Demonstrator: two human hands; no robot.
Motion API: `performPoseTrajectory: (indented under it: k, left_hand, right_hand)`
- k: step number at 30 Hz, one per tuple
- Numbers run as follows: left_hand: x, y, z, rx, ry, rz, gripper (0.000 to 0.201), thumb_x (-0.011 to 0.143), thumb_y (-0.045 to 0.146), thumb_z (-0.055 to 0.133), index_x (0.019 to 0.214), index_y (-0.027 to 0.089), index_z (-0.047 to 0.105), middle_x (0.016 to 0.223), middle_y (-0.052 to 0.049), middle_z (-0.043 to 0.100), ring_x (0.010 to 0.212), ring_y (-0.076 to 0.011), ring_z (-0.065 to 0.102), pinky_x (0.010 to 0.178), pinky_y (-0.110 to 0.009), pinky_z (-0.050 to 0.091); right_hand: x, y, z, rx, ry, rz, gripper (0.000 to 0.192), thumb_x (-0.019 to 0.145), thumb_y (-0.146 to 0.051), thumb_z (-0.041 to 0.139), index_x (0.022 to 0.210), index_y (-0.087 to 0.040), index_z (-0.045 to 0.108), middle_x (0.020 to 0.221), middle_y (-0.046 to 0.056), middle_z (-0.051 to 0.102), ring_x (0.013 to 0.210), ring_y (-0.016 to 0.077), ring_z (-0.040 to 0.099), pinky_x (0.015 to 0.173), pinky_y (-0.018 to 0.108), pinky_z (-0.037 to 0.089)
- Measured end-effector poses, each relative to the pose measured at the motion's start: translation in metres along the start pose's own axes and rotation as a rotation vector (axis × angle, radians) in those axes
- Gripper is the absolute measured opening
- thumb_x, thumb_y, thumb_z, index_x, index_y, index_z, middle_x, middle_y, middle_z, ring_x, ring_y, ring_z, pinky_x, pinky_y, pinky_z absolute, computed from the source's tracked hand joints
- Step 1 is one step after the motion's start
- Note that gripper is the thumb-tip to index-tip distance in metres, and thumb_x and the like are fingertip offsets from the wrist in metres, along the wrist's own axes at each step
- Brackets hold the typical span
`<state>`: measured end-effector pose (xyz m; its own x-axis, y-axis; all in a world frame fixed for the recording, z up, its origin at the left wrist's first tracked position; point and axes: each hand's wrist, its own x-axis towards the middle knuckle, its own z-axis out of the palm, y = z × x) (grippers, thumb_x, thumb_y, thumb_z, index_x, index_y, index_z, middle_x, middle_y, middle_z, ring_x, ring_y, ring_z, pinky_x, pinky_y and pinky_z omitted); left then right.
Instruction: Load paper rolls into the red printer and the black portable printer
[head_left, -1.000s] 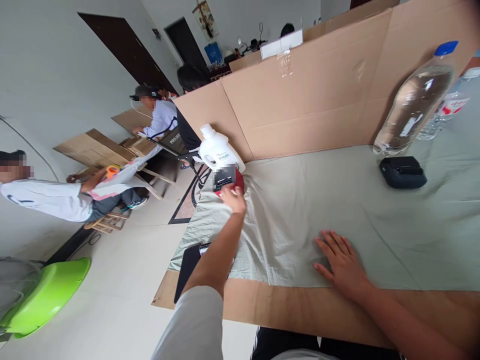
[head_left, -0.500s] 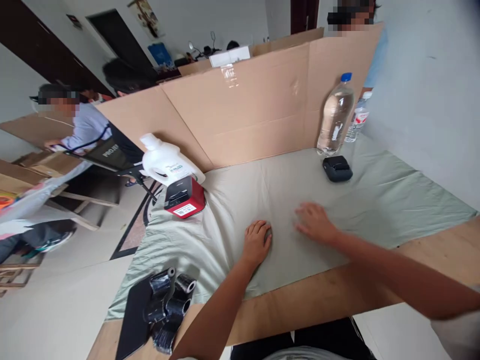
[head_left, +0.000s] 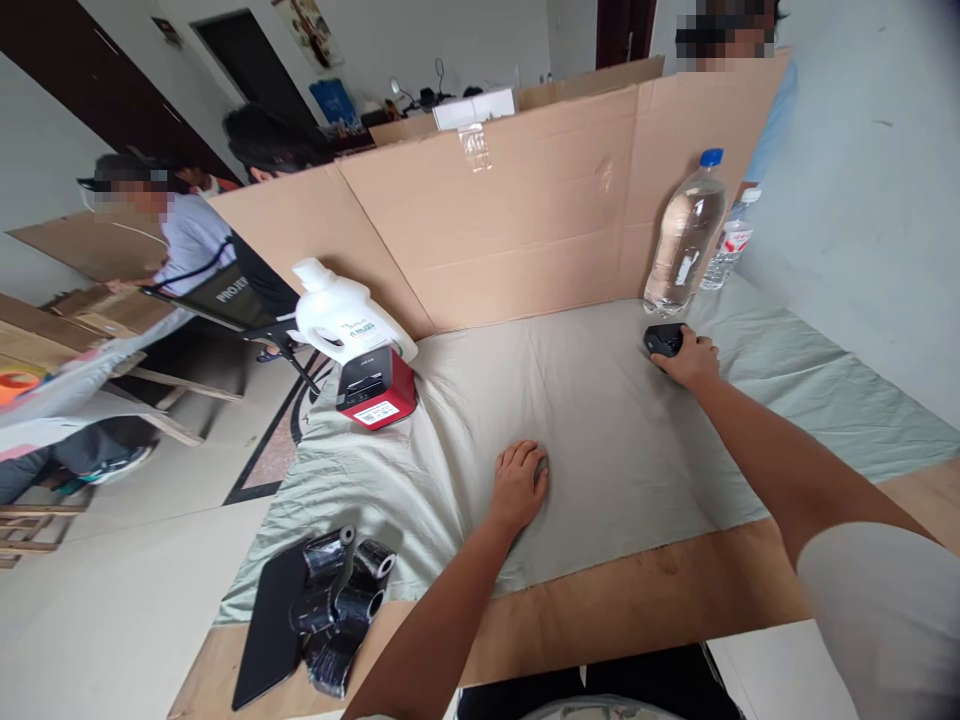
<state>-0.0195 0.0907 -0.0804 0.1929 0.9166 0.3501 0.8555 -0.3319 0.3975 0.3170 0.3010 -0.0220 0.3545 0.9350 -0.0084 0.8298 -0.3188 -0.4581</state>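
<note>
My right hand (head_left: 691, 359) reaches far across the pale green cloth (head_left: 600, 420) and closes over a small black device (head_left: 661, 340) just in front of a large clear water bottle (head_left: 685, 235). My left hand (head_left: 517, 487) lies flat on the cloth near the table's front, fingers loosely curled, holding nothing. A red and black box-shaped device (head_left: 373, 388) stands at the cloth's left side, against a white jug (head_left: 341, 320).
A cardboard wall (head_left: 525, 220) runs along the back of the table. Several black rolls (head_left: 337, 600) and a flat black slab (head_left: 271, 625) lie at the front left corner. A smaller bottle (head_left: 727, 250) stands behind the large one. Other people sit at left; one stands behind the cardboard at right.
My left hand left the red device and came back to rest on the cloth. My right hand slid from the cloth's middle out to the black device. The view swung right.
</note>
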Motion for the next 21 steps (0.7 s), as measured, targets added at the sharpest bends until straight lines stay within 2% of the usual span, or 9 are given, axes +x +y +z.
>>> performPoseTrajectory:
  k: [3, 6, 8, 11, 13, 14, 17, 19, 21]
  left_hand:
    - [0.002, -0.001, -0.002, -0.065, 0.031, -0.053, 0.02, 0.089, 0.023, 0.055, 0.105, 0.02, 0.066, 0.121, -0.013, 0.067, 0.124, -0.0312, 0.054, 0.105, -0.055, 0.039]
    - [0.006, 0.005, -0.01, -0.254, 0.091, -0.25, 0.023, 0.09, 0.033, 0.057, 0.106, 0.02, 0.066, 0.118, -0.014, 0.068, 0.127, -0.0332, 0.051, 0.109, -0.059, 0.033]
    - [0.008, 0.015, -0.016, -0.561, 0.088, -0.409, 0.038, 0.091, 0.044, 0.057, 0.121, 0.02, 0.061, 0.126, -0.015, 0.064, 0.126, -0.032, 0.053, 0.108, -0.056, 0.038]
    - [0.007, 0.032, -0.019, -1.172, 0.041, -0.531, 0.072, 0.09, 0.057, 0.056, 0.151, 0.03, 0.029, 0.149, -0.013, 0.047, 0.128, -0.0283, 0.055, 0.104, -0.048, 0.045]
    - [0.002, 0.038, -0.017, -1.405, 0.093, -0.564, 0.089, 0.086, 0.057, 0.063, 0.155, 0.037, 0.01, 0.154, -0.009, 0.042, 0.132, -0.026, 0.052, 0.109, -0.044, 0.043]
    - [-0.001, 0.038, -0.015, -1.434, 0.146, -0.582, 0.096, 0.083, 0.054, 0.068, 0.155, 0.038, 0.008, 0.153, -0.008, 0.043, 0.134, -0.0253, 0.05, 0.112, -0.042, 0.041]
    - [-0.012, 0.029, -0.012, -1.373, 0.272, -0.605, 0.1, 0.076, 0.043, 0.077, 0.155, 0.035, 0.017, 0.148, -0.006, 0.048, 0.136, -0.0259, 0.048, 0.117, -0.04, 0.035]
    - [-0.016, 0.021, -0.011, -1.355, 0.283, -0.569, 0.096, 0.074, 0.042, 0.078, 0.154, 0.033, 0.024, 0.149, -0.006, 0.048, 0.136, -0.0277, 0.048, 0.117, -0.042, 0.034]
    - [-0.018, 0.017, -0.009, -1.381, 0.24, -0.514, 0.096, 0.073, 0.042, 0.077, 0.154, 0.032, 0.026, 0.15, -0.008, 0.047, 0.135, -0.0292, 0.048, 0.117, -0.044, 0.035]
  right_hand:
    - [-0.036, -0.017, 0.003, 0.169, -0.064, -0.171, 0.087, 0.079, -0.051, 0.065, 0.151, -0.012, 0.037, 0.138, 0.024, 0.048, 0.129, 0.0364, 0.05, 0.109, 0.049, 0.038]
    - [-0.088, -0.036, 0.012, 0.317, -0.125, -0.41, 0.087, 0.075, -0.051, 0.069, 0.147, -0.012, 0.041, 0.139, 0.021, 0.051, 0.129, 0.0343, 0.05, 0.112, 0.048, 0.039]
    - [-0.132, -0.048, 0.022, 0.373, -0.145, -0.566, 0.086, 0.074, -0.053, 0.07, 0.147, -0.017, 0.042, 0.14, 0.019, 0.052, 0.13, 0.0353, 0.049, 0.112, 0.052, 0.039]
    - [-0.2, -0.061, 0.038, 0.383, -0.122, -0.738, 0.085, 0.074, -0.053, 0.072, 0.147, -0.022, 0.041, 0.142, 0.018, 0.049, 0.131, 0.0379, 0.047, 0.111, 0.059, 0.038]
    - [-0.236, -0.065, 0.047, 0.38, -0.121, -0.771, 0.089, 0.072, -0.053, 0.074, 0.148, -0.023, 0.04, 0.145, 0.02, 0.043, 0.133, 0.0407, 0.044, 0.11, 0.062, 0.037]
    - [-0.248, -0.064, 0.05, 0.397, -0.147, -0.777, 0.092, 0.071, -0.054, 0.076, 0.149, -0.023, 0.038, 0.147, 0.02, 0.041, 0.134, 0.0416, 0.042, 0.11, 0.063, 0.037]
    - [-0.261, -0.06, 0.056, 0.571, -0.331, -0.745, 0.095, 0.073, -0.061, 0.072, 0.151, -0.025, 0.033, 0.145, 0.019, 0.044, 0.13, 0.0385, 0.047, 0.105, 0.061, 0.043]
    - [-0.255, -0.059, 0.059, 0.74, -0.423, -0.642, 0.09, 0.079, -0.064, 0.065, 0.152, -0.026, 0.029, 0.143, 0.018, 0.048, 0.125, 0.0342, 0.053, 0.102, 0.058, 0.047]
    - [-0.247, -0.06, 0.064, 0.879, -0.448, -0.529, 0.088, 0.081, -0.065, 0.061, 0.153, -0.027, 0.026, 0.144, 0.018, 0.047, 0.126, 0.0321, 0.053, 0.103, 0.056, 0.046]
